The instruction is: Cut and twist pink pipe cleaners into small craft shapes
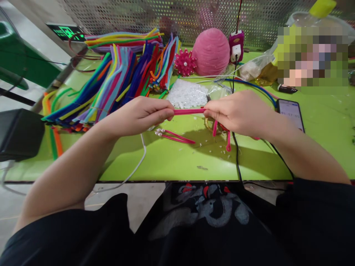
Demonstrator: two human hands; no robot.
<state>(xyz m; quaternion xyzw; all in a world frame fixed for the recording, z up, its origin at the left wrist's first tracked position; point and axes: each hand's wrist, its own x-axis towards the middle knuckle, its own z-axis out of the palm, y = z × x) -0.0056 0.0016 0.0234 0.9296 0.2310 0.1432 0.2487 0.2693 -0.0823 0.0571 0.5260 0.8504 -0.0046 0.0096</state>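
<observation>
Your left hand (141, 114) and right hand (235, 112) are raised just above the green table (172, 162), each pinched shut on one end of a pink pipe cleaner (189, 111) — the stem runs level between them, taut across the gap. More pink stems hang from under your right hand, their ends curling down toward the table. Below the gap, two short pink pieces tipped with white pearl beads (159, 132) lie flat on the table.

Behind your left hand a large fan of multicoloured pipe cleaners (111, 85) is spread out; a clear bag of white beads (187, 94) sits just behind the held stem. Further back stand a pink flower with a pearl centre (185, 62) and a pink ball (211, 51) — side by side. A phone (290, 111) lies face up just beside your right wrist.
</observation>
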